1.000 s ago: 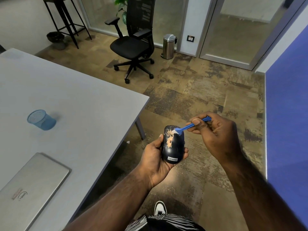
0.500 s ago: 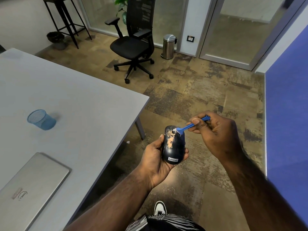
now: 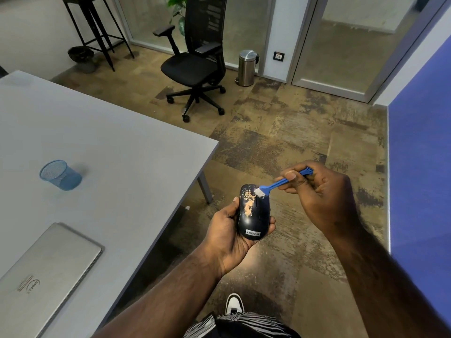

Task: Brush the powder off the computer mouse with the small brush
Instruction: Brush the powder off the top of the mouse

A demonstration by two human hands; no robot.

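Mottled carpet (image 3: 280,142), left hand (image 3: 229,230) cradling mouse (image 3: 253,213), right fingers (image 3: 291,178) pinching brush (image 3: 275,185)

an office: swivel chair (image 3: 195,69), grey desk (image 3: 122,147), closed laptop (image 3: 44,276).

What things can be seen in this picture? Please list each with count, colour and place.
mouse: 1, black, in left hand
powder: 1 patch, tan, on mouse
brush: 1, blue, bristles on the far end of the mouse
table: 1, grey, left
mesh cup: 1, blue, on table
laptop: 1, silver, closed, on table
office chair: 1, black, far floor
bin: 1, steel, by wall
stool: 1, black, far left
left hand: holds mouse
right hand: pinches brush
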